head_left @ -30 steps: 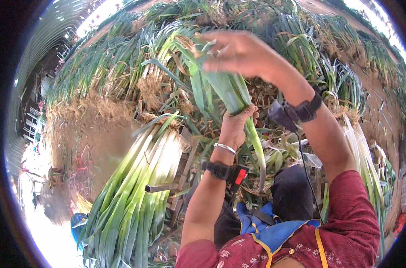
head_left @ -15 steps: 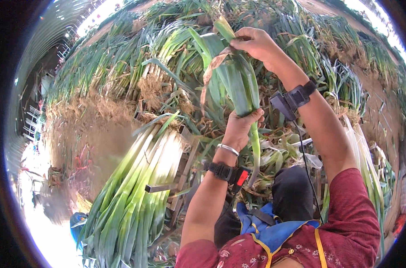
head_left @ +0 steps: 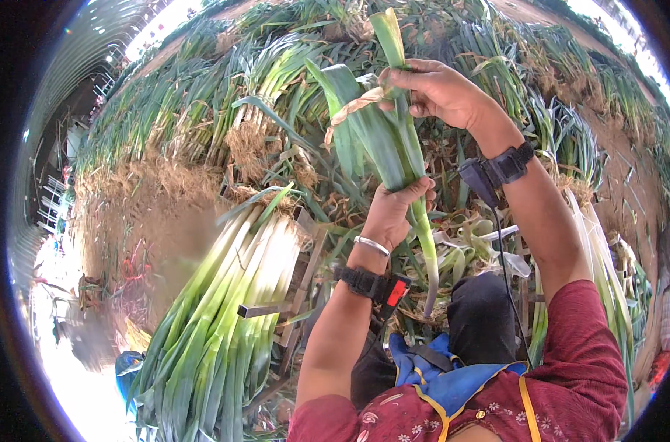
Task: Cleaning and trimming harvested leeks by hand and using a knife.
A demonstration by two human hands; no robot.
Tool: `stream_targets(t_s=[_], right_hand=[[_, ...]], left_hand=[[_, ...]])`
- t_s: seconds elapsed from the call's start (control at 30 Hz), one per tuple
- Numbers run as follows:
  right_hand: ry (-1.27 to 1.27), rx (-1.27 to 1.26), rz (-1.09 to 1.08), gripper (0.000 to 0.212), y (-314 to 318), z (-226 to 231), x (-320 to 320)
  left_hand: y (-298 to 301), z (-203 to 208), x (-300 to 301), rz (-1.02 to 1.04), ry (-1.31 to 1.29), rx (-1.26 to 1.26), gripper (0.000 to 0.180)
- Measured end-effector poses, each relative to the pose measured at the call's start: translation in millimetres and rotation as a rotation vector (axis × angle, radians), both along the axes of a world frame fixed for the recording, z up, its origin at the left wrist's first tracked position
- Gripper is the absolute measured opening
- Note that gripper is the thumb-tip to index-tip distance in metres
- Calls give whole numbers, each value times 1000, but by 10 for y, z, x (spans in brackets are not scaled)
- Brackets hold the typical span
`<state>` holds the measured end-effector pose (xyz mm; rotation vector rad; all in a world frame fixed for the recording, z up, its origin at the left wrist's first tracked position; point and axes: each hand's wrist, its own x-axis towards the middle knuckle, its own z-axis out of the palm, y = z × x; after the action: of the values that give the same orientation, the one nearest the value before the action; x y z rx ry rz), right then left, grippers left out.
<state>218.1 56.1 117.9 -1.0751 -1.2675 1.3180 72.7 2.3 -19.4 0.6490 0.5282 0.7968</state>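
My left hand [head_left: 394, 210] is wrapped round the middle of a leek [head_left: 383, 144] held up in front of me. Broad green leaves fan out above that grip, and a thin, paler length hangs below toward my knees. Higher up, my right hand [head_left: 442, 92] has thumb and fingers closed on a leaf of the same leek. A pale green end [head_left: 389, 37] of this leaf sticks up past the fingers. Next to the right fingertips, a dry, tan leaf [head_left: 357, 107] droops across the green ones.
Trimmed leeks [head_left: 239, 287] lie in a heap at the left, against a metal frame [head_left: 265, 309]. Untrimmed leeks with roots [head_left: 250, 147] cover the ground ahead. Leaf scraps [head_left: 460, 254] lie by my knees. More pale leeks [head_left: 593, 243] stand at the right. A cable [head_left: 508, 287] hangs from my right wrist.
My right hand has moved slightly down and right, turning as it goes. The leaf's upper end now stands more upright, and the dry leaf is pulled up from hanging. The left hand keeps its grip.
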Motion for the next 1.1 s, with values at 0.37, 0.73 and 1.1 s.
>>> stream_targets(t_s=[0.37, 0.73, 1.1], right_hand=[[103, 71, -84, 30, 158, -130, 114], [-616, -390, 395, 46, -319, -990, 374], [9, -443, 279, 28, -965, -1087, -33]], left_hand=[[-18, 7, -13, -20, -23, 25, 35], [173, -87, -207, 41, -1, -7, 26], [95, 305, -180, 125, 722, 571, 61]])
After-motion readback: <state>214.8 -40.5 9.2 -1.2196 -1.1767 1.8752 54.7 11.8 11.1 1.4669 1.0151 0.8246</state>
